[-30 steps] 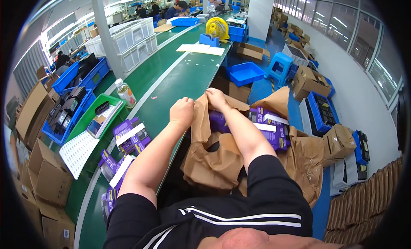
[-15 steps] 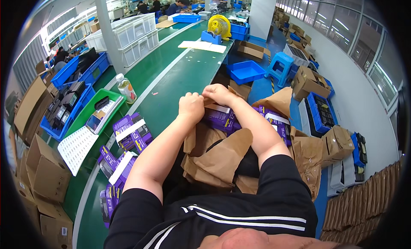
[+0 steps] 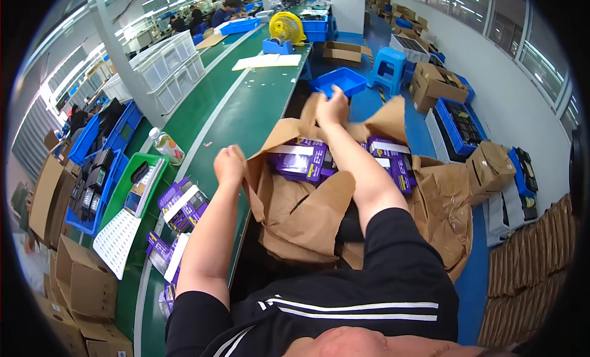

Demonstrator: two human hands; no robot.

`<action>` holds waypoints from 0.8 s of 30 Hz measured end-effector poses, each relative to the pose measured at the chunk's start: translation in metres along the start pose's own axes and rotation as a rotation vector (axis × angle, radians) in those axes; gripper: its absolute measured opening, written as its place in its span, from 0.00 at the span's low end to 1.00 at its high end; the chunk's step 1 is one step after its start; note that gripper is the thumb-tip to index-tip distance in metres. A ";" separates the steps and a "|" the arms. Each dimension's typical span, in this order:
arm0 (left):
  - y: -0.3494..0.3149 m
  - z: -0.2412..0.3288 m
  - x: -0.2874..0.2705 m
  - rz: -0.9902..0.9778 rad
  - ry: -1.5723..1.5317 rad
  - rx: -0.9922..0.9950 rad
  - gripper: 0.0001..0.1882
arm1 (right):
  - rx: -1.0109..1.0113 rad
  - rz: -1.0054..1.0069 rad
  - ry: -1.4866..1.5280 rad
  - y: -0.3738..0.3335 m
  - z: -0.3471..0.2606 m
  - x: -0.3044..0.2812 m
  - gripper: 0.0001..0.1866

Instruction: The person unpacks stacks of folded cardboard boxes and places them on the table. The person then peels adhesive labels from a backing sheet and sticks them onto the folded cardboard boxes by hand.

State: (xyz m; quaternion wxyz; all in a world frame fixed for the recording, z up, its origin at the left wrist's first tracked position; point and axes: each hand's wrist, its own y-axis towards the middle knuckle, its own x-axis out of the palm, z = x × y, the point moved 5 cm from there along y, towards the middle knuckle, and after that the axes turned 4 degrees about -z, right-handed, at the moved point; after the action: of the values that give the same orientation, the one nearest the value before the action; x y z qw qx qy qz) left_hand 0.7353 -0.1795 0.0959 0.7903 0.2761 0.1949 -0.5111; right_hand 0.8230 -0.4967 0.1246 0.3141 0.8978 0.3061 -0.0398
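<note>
Brown kraft paper point(image 3: 301, 219) spreads wide around bundles of purple boxes beside the bench's right edge. My left hand point(image 3: 229, 165) is closed on the paper's left edge. On the far side my right hand point(image 3: 332, 108), a little blurred, grips a raised flap of the same paper. Between my arms lies a bundle of purple boxes point(image 3: 300, 161) with a white band across it. A second banded purple bundle point(image 3: 390, 157) sits right of my right forearm. What supports the paper from below is hidden.
More banded purple boxes point(image 3: 183, 204) lie on the green bench point(image 3: 246, 99) at left, by a green tray point(image 3: 126, 179) and a bottle point(image 3: 166, 145). A yellow fan point(image 3: 287, 28) stands farther along. A blue bin point(image 3: 339, 82), blue stool point(image 3: 388, 70) and carton point(image 3: 435, 86) are ahead right.
My hands, close together before, have parted: the left came nearer and left, the right went farther away. The paper is pulled wider, showing more of the purple boxes. The view has shifted.
</note>
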 end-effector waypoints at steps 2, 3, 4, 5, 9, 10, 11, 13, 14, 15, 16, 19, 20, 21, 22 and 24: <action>0.020 -0.059 0.001 0.163 -0.059 -0.159 0.21 | -0.433 -0.160 0.082 -0.031 -0.056 -0.024 0.13; 0.014 -0.045 0.006 0.135 -0.054 -0.153 0.21 | -0.622 -0.303 0.154 -0.046 -0.063 -0.037 0.12; 0.007 -0.025 0.003 0.158 0.008 0.028 0.19 | -0.687 -0.556 0.071 -0.066 -0.060 -0.048 0.14; -0.002 -0.004 -0.006 0.185 0.064 0.212 0.17 | -0.746 -0.810 -0.008 -0.093 -0.062 -0.067 0.15; -0.067 0.075 -0.018 0.290 0.241 0.936 0.12 | -0.742 -1.317 -0.394 -0.187 -0.051 -0.156 0.26; -0.088 0.097 -0.020 0.321 0.277 1.119 0.11 | -0.818 -1.309 -0.296 -0.203 -0.046 -0.169 0.25; -0.106 0.109 -0.012 0.019 0.212 1.118 0.10 | -0.809 -1.288 -0.223 -0.211 -0.044 -0.174 0.24; -0.141 0.116 0.002 -0.285 0.145 1.093 0.12 | -0.798 -1.273 -0.150 -0.229 -0.055 -0.182 0.23; -0.153 0.111 0.021 -0.591 0.265 0.999 0.15 | -0.790 -1.412 -0.172 -0.243 -0.065 -0.188 0.22; -0.165 0.098 0.034 -0.890 0.382 0.884 0.20 | -0.782 -1.552 -0.193 -0.258 -0.068 -0.194 0.22; -0.172 0.097 0.034 -0.898 0.376 0.893 0.20 | -0.793 -1.565 0.008 -0.268 -0.066 -0.204 0.23; -0.185 0.069 0.024 -0.788 0.873 0.809 0.33 | -0.667 -1.458 0.386 -0.249 -0.045 -0.222 0.25; -0.186 0.059 0.020 -0.740 1.036 0.767 0.37 | -0.528 -1.337 0.547 -0.227 -0.037 -0.226 0.27; -0.188 0.047 0.014 -0.731 1.039 0.742 0.37 | -0.678 -1.128 0.166 -0.206 -0.034 -0.230 0.28; -0.188 0.034 0.006 -0.693 1.035 0.722 0.41 | -0.812 -0.888 -0.194 -0.190 -0.034 -0.237 0.28; -0.187 0.015 0.001 -0.625 1.020 0.717 0.49 | -0.758 -0.784 -0.386 -0.189 0.007 -0.238 0.24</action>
State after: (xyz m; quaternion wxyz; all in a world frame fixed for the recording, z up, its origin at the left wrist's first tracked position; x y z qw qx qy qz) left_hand 0.5647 -0.2503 0.0623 0.2760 0.6566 0.4312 -0.5538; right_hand 0.5224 -0.5094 0.0794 0.6258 0.5185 0.5459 -0.2036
